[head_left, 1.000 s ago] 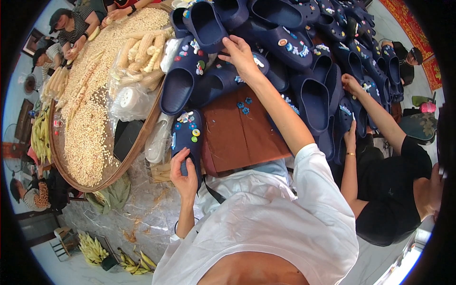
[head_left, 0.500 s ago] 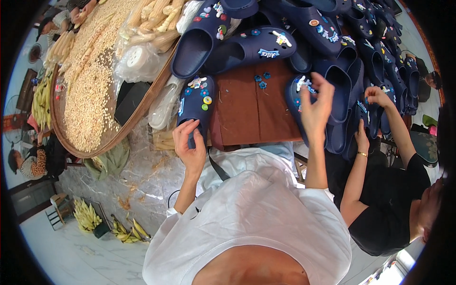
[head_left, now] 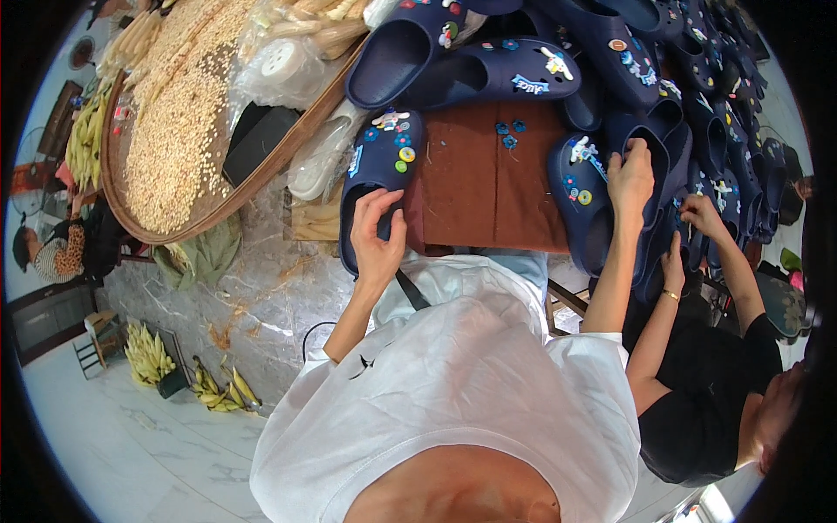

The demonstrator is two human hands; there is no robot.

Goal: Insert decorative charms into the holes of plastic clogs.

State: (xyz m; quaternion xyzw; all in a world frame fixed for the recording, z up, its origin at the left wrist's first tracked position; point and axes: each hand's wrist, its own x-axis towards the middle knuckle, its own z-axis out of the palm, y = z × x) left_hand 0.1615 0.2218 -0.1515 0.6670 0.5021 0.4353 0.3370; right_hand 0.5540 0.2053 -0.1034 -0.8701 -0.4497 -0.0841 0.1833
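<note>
Right hand [head_left: 631, 180] moved over a clog [head_left: 639, 127] (beneath its fingers [head_left: 641, 157]).

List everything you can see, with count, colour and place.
Clogs: many, navy, across top and right
Flower charms: three loose, blue, on the work surface
Work surface: one, brown, centre
Tray: one, brown, upper left
Kernels: many, pale yellow, in the tray
Wrapped container: one, white, upper left
Flat object: one, black, in the tray
Corn ears: several, yellowish, lower left
Co-worker: one, black top, right
Distant person: one, striped top, far left
Shirt: one, white, lower centre
Left hand: one, bare, at left clog's opening
Right hand: one, bare, at a clog on the right
</note>
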